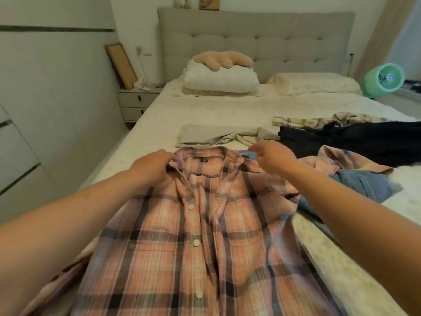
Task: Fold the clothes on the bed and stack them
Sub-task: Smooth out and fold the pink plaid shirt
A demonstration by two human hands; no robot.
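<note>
Spreading pink plaid shirt (205,236) front-up on bed (159,115), buttons showing, collar pointing twd headboard; likely squaring it flat before folding. Left hand (151,169) pinching left collar/shoulder, fingers curled round cloth, prob. anchoring that corner. Right hand (273,159) hovering just above right collar side, fingers loosely bent, thumb + forefinger near pinch; gripping anything, cannot tell. Lying under shirt's right edge: denim garment (362,185). Waiting beyond, unfolded: beige garment (218,135), dark trousers (346,140), pale plaid shirt (319,120). No stack visible yet; task looking early.
</note>
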